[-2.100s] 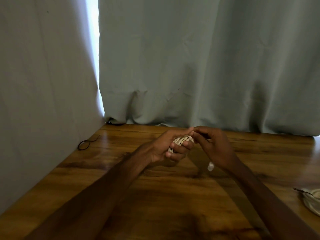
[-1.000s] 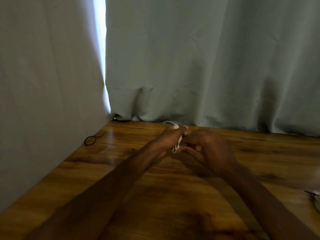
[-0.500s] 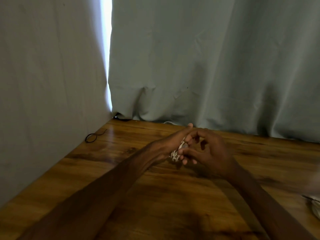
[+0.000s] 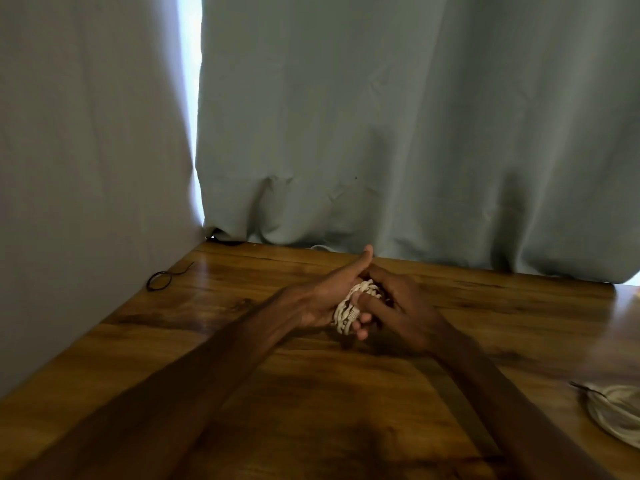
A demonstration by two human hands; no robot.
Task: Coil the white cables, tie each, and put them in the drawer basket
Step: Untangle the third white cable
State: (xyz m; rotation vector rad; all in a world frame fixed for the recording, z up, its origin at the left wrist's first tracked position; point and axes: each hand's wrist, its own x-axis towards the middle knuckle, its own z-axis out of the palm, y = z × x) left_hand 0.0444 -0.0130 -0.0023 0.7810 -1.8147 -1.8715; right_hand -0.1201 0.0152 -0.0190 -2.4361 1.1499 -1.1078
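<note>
So we're mid-way through the coil-and-tie bit on this one. The left hand has the white cable wound into a tight little bundle, held just above the desk in the middle of the view. Its fingers are curled round the loops and the thumb is sticking straight out toward the curtain. The right hand is pressed up against the other side with its fingers bent onto the coil. It looks like it's pinching the loose end, but it's dim in there, so I wouldn't swear to it.

I'd say the next move is tucking or cinching that end without the loops springing open, so the left hand's grip needs to stay firm. There's a black loop tie well off to the left, and another coiled cable sits at the right edge. The drawer basket isn't in view.
</note>
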